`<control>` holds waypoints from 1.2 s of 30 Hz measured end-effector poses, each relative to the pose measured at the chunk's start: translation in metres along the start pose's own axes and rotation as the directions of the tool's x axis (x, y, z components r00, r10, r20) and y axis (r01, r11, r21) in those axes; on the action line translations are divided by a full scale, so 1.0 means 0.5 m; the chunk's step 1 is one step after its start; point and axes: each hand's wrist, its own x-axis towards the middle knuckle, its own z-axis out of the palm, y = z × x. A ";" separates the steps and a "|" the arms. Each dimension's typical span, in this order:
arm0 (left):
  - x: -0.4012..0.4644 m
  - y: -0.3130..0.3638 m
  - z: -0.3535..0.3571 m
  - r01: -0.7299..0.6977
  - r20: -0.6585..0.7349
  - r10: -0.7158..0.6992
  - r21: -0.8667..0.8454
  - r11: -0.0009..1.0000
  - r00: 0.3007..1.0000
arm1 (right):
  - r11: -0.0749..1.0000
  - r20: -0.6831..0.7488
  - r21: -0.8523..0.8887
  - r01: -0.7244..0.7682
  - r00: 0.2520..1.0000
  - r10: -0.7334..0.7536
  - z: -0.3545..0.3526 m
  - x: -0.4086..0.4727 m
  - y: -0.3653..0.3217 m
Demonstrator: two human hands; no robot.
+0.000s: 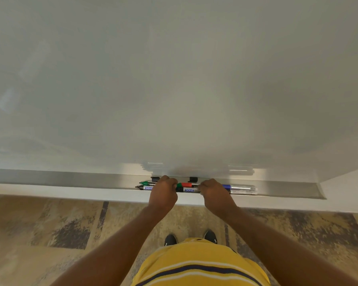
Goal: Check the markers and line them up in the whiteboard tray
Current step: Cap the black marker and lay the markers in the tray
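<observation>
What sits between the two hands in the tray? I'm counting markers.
In the head view, between the left hand and right hand, a red-and-green capped marker section lies above a black-capped white marker in the metal whiteboard tray.

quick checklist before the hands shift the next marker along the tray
1. Markers all in the tray: ok, none show on the floor.
2. Left hand on the markers: ok, curled over them beside the green-capped marker.
3. Right hand on the markers: ok, curled over them beside the blue marker.
4. Caps on: cannot tell for all; two black caps lie loose at the back of the tray.
5. Single neat line: not ok, markers lie in two rows, ends staggered.
6. Whiteboard test marks: cannot tell, none visible.
</observation>
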 end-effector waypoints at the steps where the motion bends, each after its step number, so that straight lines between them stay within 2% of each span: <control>1: 0.001 0.000 0.001 -0.002 -0.003 0.002 -0.001 1.000 1.000 | 1.000 0.013 -0.021 -0.001 1.000 0.001 0.003 0.000 -0.002; 8: 0.004 0.000 0.003 -0.010 -0.027 0.010 -0.002 1.000 1.000 | 0.994 0.043 -0.108 -0.034 0.998 0.039 0.011 0.006 -0.004; 14: 0.017 -0.001 0.005 -0.057 -0.033 0.058 0.035 0.998 0.998 | 0.991 0.001 -0.107 -0.085 0.996 0.086 0.000 0.003 -0.001; 19: 0.041 0.015 0.013 -0.192 0.074 0.180 0.191 0.963 0.981 | 0.988 -0.103 -0.028 -0.154 0.983 0.151 -0.017 -0.047 0.035; 24: 0.071 0.044 0.038 -0.307 0.243 0.221 0.408 0.860 0.944 | 0.975 -0.124 -0.007 -0.223 0.968 0.220 -0.037 -0.100 0.071; 30: 0.084 0.058 0.057 -0.326 0.301 0.195 0.485 0.812 0.934 | 0.956 -0.154 0.043 -0.289 0.944 0.292 -0.048 -0.137 0.084; 36: 0.089 0.067 0.066 -0.320 0.291 0.192 0.499 0.806 0.937 | 0.951 -0.156 0.070 -0.300 0.939 0.308 -0.056 -0.151 0.087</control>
